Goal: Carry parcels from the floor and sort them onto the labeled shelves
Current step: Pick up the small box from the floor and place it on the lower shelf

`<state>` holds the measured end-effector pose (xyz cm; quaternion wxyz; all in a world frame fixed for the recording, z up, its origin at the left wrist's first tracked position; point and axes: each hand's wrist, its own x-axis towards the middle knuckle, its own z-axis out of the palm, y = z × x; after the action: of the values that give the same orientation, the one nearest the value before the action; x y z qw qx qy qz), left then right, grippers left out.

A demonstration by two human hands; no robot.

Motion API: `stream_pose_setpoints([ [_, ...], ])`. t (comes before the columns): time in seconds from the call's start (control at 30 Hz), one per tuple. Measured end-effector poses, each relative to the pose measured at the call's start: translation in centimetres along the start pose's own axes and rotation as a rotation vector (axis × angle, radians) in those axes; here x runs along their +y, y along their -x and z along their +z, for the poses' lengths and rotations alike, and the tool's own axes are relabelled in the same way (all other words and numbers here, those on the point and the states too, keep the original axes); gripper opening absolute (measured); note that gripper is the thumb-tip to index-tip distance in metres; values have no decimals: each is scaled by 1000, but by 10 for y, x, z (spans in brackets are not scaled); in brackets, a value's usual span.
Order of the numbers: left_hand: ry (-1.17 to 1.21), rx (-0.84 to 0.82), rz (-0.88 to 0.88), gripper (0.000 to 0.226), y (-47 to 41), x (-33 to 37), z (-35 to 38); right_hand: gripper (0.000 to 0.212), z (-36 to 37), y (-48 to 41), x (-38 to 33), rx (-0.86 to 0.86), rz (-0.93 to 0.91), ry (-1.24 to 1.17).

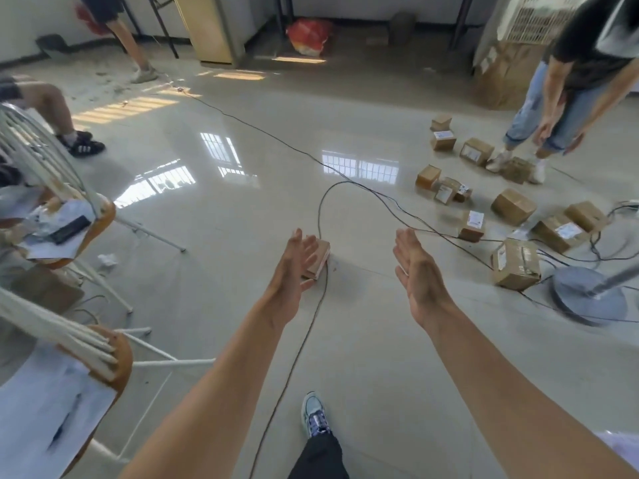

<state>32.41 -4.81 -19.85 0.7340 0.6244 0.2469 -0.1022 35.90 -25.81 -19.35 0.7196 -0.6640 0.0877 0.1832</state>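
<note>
Our shoe [315, 414] | left hand [294, 274], right hand [416, 271] empty, fingers straight together | cardboard parcels [515, 264] right of hands

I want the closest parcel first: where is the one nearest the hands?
The flat parcel lies on the floor at centre view, partly behind the left hand, beside the black cable.

two open hands [294, 271] [420, 271], about thirteen parcels [515, 264], two chairs [103, 216]
</note>
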Motion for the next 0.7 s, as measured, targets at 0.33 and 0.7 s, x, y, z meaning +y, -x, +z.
stream_pose_setpoints([
  [0.33, -80, -24, -152, 72, -123, 34, -80, 67, 86, -120, 8, 48, 124, -33],
  [0.7, -232, -14, -313, 72, -298, 50, -89, 89, 115, -299, 43, 70, 285, -41],
])
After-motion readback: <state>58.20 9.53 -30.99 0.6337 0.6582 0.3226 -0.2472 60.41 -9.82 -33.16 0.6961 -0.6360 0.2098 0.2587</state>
